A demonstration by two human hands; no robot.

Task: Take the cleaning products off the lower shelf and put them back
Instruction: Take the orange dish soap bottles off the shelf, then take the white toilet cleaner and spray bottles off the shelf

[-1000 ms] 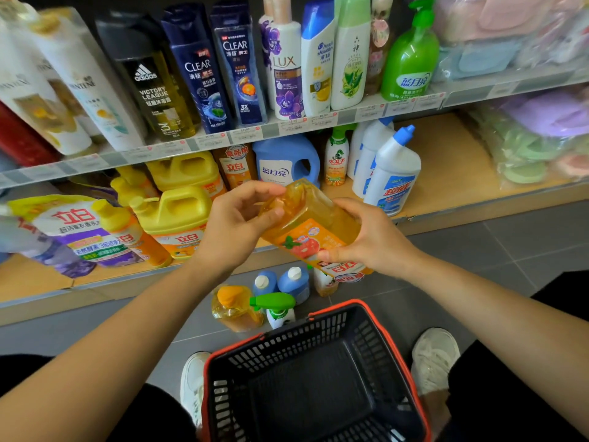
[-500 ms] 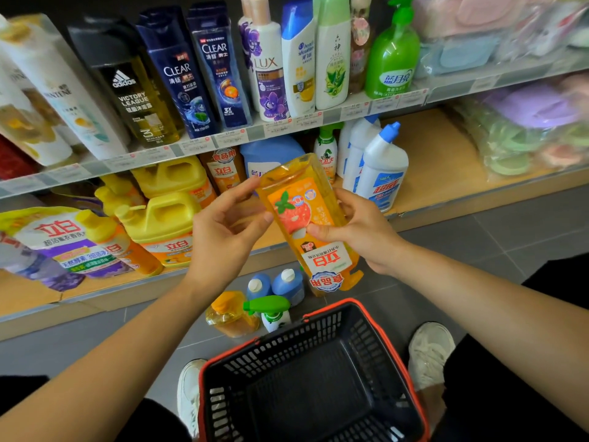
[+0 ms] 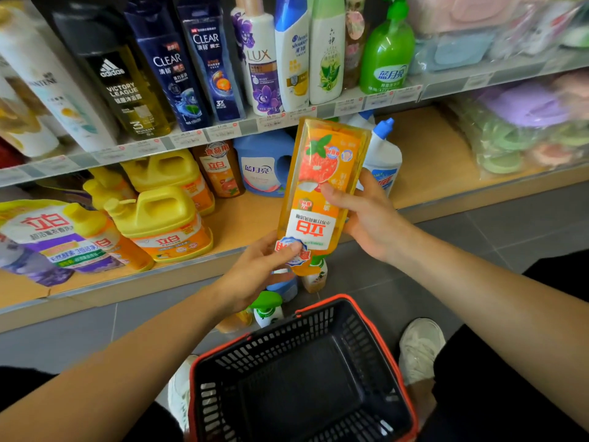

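Head view: holding the orange see-through plastic dish-soap bottle [image 3: 318, 173] cap-down just before the lower wooden shelf [image 3: 427, 154], pinched at its low end by the left grip [image 3: 258, 275], clasped mid-body by the right grip [image 3: 369, 218]. Probably putting back (small bottles [image 3: 267, 311] standing on the floor). Next: turn upright, stand beside the blue plastic jug [image 3: 264, 164].

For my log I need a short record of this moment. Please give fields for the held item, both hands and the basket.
held item: orange detergent bottle, label upside down, before the lower shelf
left hand: holds its lower end
right hand: grips its side
basket: black, red rim, below the hands
floor: small bottles near the basket
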